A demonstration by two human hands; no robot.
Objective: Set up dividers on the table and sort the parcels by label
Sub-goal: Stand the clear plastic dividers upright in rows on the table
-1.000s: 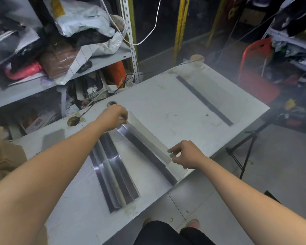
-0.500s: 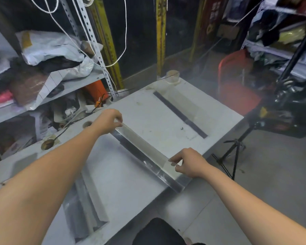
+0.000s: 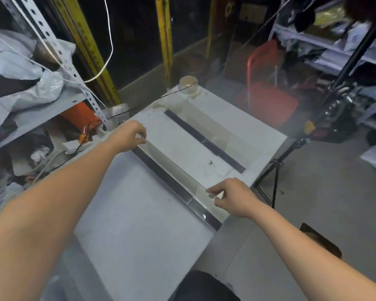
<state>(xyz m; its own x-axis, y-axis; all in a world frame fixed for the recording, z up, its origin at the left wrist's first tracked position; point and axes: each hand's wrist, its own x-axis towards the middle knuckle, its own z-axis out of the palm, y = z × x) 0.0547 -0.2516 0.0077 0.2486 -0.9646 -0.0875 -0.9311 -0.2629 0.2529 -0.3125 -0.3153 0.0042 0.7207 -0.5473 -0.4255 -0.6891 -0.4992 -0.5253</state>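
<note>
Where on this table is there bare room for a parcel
Biggest bare patch: table on your side of the near divider. Another lane lies between it and the far divider. Tighter beyond that, with a cup at the far corner.

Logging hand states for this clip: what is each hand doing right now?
Left hand: pinching the far end of the clear divider.
Right hand: pinching its near end.

One table (image 3: 139, 213) carries two dividers, a near divider (image 3: 172, 168) and a far divider (image 3: 204, 141); one left hand (image 3: 128, 135), one right hand (image 3: 234, 197).
</note>
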